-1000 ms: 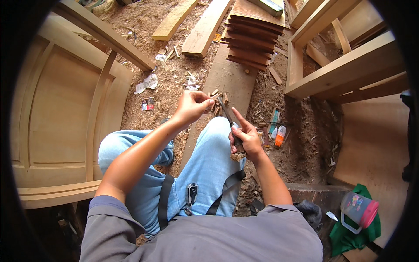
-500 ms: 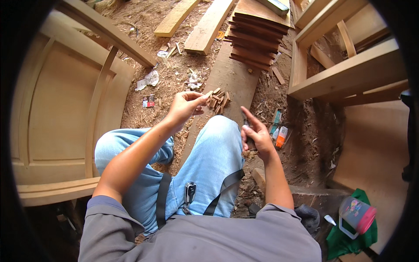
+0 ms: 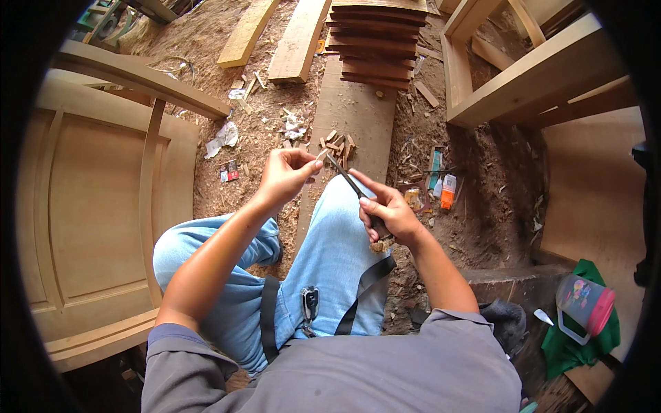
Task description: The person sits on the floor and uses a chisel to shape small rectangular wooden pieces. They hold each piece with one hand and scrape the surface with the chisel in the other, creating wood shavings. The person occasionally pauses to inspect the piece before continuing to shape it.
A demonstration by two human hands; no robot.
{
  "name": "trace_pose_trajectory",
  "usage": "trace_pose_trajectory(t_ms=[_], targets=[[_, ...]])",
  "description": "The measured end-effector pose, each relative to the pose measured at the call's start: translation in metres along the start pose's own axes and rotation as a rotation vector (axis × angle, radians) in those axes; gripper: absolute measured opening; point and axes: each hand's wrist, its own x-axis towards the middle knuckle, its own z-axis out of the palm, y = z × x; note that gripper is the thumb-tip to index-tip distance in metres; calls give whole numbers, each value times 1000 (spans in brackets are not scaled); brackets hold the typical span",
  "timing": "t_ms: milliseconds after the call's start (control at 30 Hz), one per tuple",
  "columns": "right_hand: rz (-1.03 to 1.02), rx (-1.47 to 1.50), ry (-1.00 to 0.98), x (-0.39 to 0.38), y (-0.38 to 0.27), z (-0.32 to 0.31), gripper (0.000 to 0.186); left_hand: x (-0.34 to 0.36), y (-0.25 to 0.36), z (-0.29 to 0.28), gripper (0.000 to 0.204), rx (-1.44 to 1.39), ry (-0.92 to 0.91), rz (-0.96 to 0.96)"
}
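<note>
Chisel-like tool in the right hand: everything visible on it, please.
The chisel-like tool has a narrow, dark shaft that looks like metal and a dark handle with a tan, frayed-looking butt end. The right hand grips the handle, one finger stretched along the shaft. It slants up and left over the jeans-clad knee, tip by the small wood piece in the left hand; tip contact is unclear.

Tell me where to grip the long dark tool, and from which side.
Best by its thick handle, probably from the right and near side, as the right hand does: the frayed butt end points back, while the slim shaft points forward and left, toward the left hand.
</note>
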Motion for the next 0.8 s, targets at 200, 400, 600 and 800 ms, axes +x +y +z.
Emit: trace_pose_trajectory(t_ms=[200, 400, 600, 800], targets=[[-615, 272, 1060, 5, -64, -33, 48, -9, 8, 0, 18, 138, -124, -29], [-289, -14, 529, 0, -5, -61, 60, -1, -9, -22, 24, -188, -22, -116], [-21, -92, 140, -2, -13, -25, 68, 1, -15, -20, 25, -219, 23, -125], [63, 61, -55, -1, -9, -6, 66, -2, -10, -6, 23, -239, -10, -131]])
